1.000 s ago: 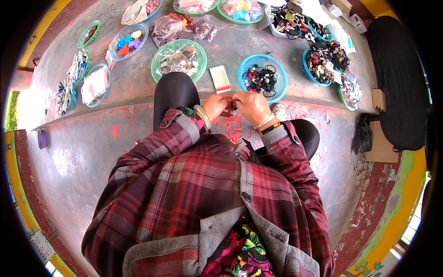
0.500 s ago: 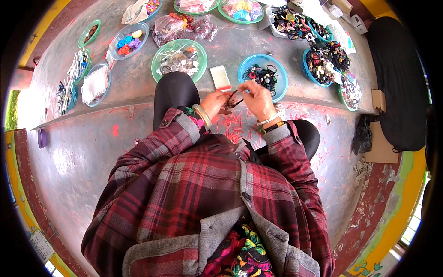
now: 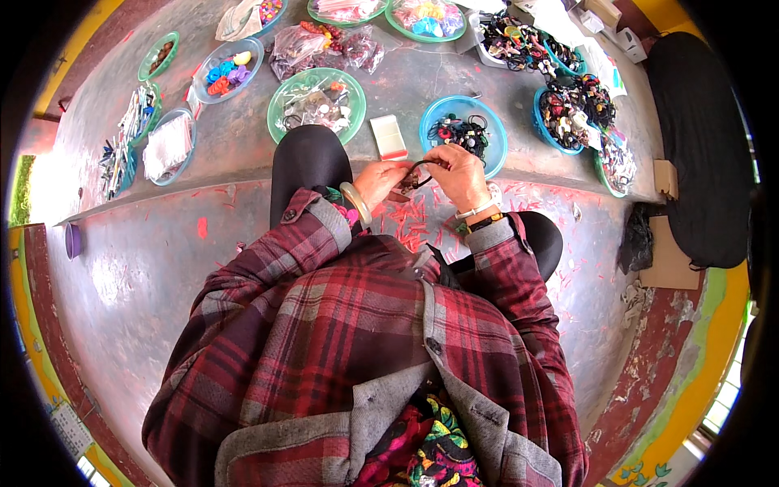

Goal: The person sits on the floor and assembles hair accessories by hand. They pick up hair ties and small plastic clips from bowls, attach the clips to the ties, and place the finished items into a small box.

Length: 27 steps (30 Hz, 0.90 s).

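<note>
Between my two hands is a thin black band bent into a loop, which looks like a hair tie (image 3: 423, 162). My left hand (image 3: 376, 183) is closed on its left side, where a small brownish piece shows by the fingertips, too small to make out. The thumb and fingers of my right hand (image 3: 460, 175) pinch the loop's other side. Just beyond the hands stands a blue bowl (image 3: 501, 140) with a tangle of similar black bands (image 3: 462, 132). A small white box (image 3: 388, 134) with a red end lies beside it.
A green bowl (image 3: 357, 105) of clear packets stands past my left knee. More basins line the raised ledge, among them a blue basin (image 3: 539, 122) heaped with hair ties at right. Red scraps (image 3: 406, 223) litter the floor between my legs. A black cushion-like object (image 3: 699, 146) stands far right.
My right hand has lowered slightly and its fingers have drawn in on the band. The band's loop has turned and now arches between the hands. My left hand has barely moved.
</note>
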Each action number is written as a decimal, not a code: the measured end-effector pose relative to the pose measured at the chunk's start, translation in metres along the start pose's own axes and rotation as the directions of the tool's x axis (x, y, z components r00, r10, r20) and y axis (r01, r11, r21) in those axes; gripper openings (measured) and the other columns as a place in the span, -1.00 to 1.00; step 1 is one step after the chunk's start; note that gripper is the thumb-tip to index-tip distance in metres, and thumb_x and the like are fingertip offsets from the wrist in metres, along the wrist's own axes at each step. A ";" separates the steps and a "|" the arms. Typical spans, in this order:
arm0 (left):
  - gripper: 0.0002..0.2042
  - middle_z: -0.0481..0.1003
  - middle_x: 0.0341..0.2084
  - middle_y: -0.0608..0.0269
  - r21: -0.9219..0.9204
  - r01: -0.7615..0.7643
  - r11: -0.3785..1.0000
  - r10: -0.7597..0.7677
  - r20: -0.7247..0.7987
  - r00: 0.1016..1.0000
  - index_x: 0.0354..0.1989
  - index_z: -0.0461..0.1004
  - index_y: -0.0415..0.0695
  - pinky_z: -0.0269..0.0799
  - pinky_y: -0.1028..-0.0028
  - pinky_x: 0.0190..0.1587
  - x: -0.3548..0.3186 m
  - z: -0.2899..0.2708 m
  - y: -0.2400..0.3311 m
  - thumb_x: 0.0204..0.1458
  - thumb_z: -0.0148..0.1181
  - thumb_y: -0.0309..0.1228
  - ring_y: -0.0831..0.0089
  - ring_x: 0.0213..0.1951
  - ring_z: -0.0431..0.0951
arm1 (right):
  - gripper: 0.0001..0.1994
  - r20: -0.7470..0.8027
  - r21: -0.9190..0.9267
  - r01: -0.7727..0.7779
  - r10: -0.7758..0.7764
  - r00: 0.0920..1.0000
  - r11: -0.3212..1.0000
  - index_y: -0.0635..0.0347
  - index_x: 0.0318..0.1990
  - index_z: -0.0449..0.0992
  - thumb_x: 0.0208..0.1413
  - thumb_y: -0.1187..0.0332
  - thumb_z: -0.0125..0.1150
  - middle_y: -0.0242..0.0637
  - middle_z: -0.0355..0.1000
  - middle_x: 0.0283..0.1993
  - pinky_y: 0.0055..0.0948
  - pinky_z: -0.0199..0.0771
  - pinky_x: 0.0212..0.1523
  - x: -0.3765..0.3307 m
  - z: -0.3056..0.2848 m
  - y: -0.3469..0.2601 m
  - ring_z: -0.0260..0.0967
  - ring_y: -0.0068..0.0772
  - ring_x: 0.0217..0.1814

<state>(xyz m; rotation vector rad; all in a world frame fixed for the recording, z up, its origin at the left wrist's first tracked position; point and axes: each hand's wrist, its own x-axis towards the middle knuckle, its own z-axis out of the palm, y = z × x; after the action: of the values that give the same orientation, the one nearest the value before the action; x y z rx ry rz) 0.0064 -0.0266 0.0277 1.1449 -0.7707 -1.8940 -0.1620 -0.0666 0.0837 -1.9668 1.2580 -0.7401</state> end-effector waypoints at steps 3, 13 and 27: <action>-0.73 0.43 -0.35 0.23 0.025 0.011 1.000 -0.012 0.024 1.000 -0.14 0.37 -0.25 0.47 0.47 -0.33 -0.001 0.001 0.001 0.04 -0.15 -0.42 0.47 -0.35 0.48 | -0.87 0.020 0.127 0.055 -0.058 0.998 0.990 0.21 -0.45 0.49 -0.26 0.52 0.14 -0.28 0.36 -0.51 -0.50 0.33 -0.45 -0.002 0.004 0.000 0.35 -0.37 -0.48; -0.71 0.41 -0.34 0.21 -0.008 0.048 0.999 -0.047 0.071 0.996 -0.09 0.33 -0.24 0.47 0.37 -0.27 0.002 -0.004 -0.005 0.03 -0.16 -0.41 0.44 -0.32 0.46 | -0.84 0.144 0.228 -0.027 -0.006 0.990 0.973 0.22 -0.42 0.49 -0.26 0.54 0.11 -0.26 0.38 -0.51 -0.51 0.34 -0.43 -0.002 0.009 0.015 0.35 -0.38 -0.48; -0.68 0.40 -0.25 0.24 0.153 0.024 0.988 -0.036 0.073 0.997 -0.07 0.33 -0.23 0.50 0.37 -0.38 -0.002 0.000 0.002 0.05 -0.13 -0.33 0.45 -0.22 0.42 | -0.88 0.081 -0.118 0.145 -0.136 0.987 0.982 0.12 -0.43 0.47 -0.19 0.42 0.05 -0.17 0.40 -0.48 -0.30 0.37 -0.44 -0.004 0.003 0.003 0.38 -0.12 -0.42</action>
<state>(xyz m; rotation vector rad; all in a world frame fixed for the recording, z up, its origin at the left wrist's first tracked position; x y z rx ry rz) 0.0078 -0.0258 0.0304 1.1888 -0.9590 -1.9396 -0.1623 -0.0633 0.0793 -2.1809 1.1552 -0.6668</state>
